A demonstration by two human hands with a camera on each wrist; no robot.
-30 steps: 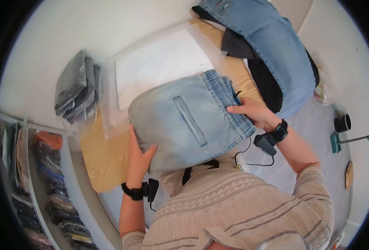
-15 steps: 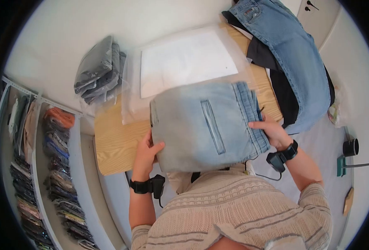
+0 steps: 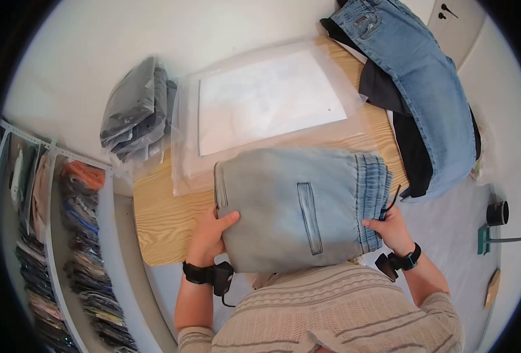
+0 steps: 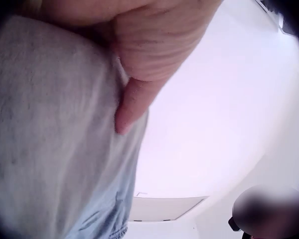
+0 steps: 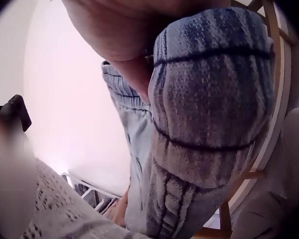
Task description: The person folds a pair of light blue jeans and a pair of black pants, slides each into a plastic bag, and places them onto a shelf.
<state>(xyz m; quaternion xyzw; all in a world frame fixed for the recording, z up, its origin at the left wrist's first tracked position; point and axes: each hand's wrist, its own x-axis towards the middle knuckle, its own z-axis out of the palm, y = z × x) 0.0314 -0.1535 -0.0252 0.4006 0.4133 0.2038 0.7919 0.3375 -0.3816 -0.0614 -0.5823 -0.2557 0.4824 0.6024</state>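
Observation:
Folded light-blue elastic-waist jeans (image 3: 266,206) are held up in front of my body, a welt pocket facing up. My left hand (image 3: 209,234) grips their left folded edge, thumb on top and fingers hidden underneath. At the other end, my right hand (image 3: 394,230) pinches the gathered waistband (image 3: 371,194), its thumb over the ribbing. A dark drawstring (image 3: 394,197) sticks out there. The left wrist view shows the left thumb (image 4: 132,107) pressed on the greyish denim. Close up in the right wrist view, the thick waistband (image 5: 209,99) bulges beside the right hand (image 5: 124,35).
Beyond the jeans, a clear plastic bag (image 3: 184,170) with a white sheet (image 3: 266,100) lies on the wooden table (image 3: 160,229). Bagged dark garments (image 3: 134,106) are stacked at left, loose jeans (image 3: 419,76) over dark clothes at right. Shelves (image 3: 54,235) of packed clothes stand left.
The jeans have come nearer my body and turned from a slant to nearly level, uncovering more of the bag. Both hands keep their hold. The head view has shifted.

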